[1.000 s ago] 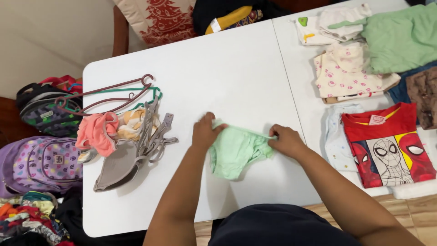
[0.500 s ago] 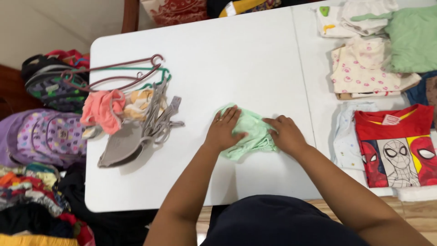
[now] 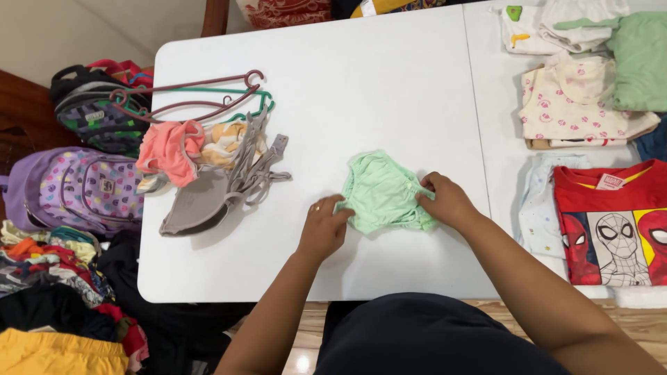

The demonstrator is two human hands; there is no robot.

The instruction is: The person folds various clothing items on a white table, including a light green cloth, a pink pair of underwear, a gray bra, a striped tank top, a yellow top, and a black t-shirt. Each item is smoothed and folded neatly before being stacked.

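Green garment [image 3: 384, 192], small and pale, lying flat on the white table [image 3: 361, 76] near its front edge, just in front of the person. Head view: left hand [image 3: 323, 227] pinches the garment's lower-left corner, fingers closed on the cloth; a ring shows on one finger. Right hand [image 3: 448, 201] grips the garment's right edge, fingers curled on the fabric. Both forearms reach in from the bottom of the frame over a dark lap.

Left part of the table: a heap of hangers [image 3: 191, 97], a pink cloth [image 3: 167, 149], and a grey garment [image 3: 201, 205] with straps. Right part: a second table section carrying folded clothes, among them a red printed shirt [image 3: 611, 222], a cream patterned top [image 3: 580, 104], and a green top [image 3: 639, 59], all well apart from the hands. Beside the table at left: a purple backpack [image 3: 76, 191], a dark backpack [image 3: 94, 111], and a pile of mixed clothes [image 3: 48, 298] on the floor.
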